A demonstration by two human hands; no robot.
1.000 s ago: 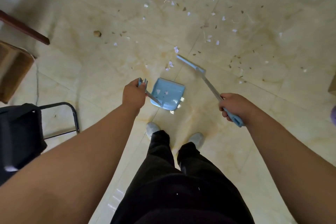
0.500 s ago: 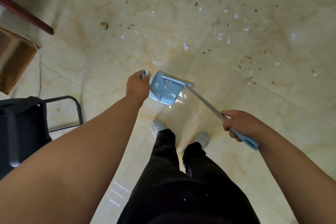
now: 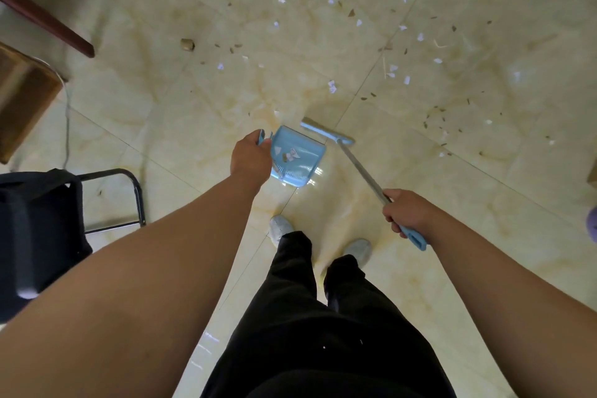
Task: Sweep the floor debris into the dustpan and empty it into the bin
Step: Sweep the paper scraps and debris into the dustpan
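Observation:
My left hand (image 3: 252, 160) grips the handle of a light blue dustpan (image 3: 307, 160) that sits on the floor just ahead of my feet. A few white scraps and a brown bit lie inside the pan. My right hand (image 3: 408, 213) grips the blue grip of a long metal-shafted broom (image 3: 358, 165). Its narrow blue head (image 3: 326, 131) lies at the pan's far lip. White paper bits and brown debris (image 3: 355, 22) are scattered over the cream tiles further ahead, and a brown lump (image 3: 187, 44) lies to the left.
A black folding chair (image 3: 42, 229) with a metal frame stands at my left. Beyond it are a brown wooden box (image 3: 22, 100) and a dark red furniture leg (image 3: 48, 21). A purple object (image 3: 591, 228) shows at the right edge. My shoes (image 3: 281, 229) stand behind the pan.
The broom head swept in to the dustpan's lip and now sits just beyond it. More scraps lie in the pan. The view has shifted slightly.

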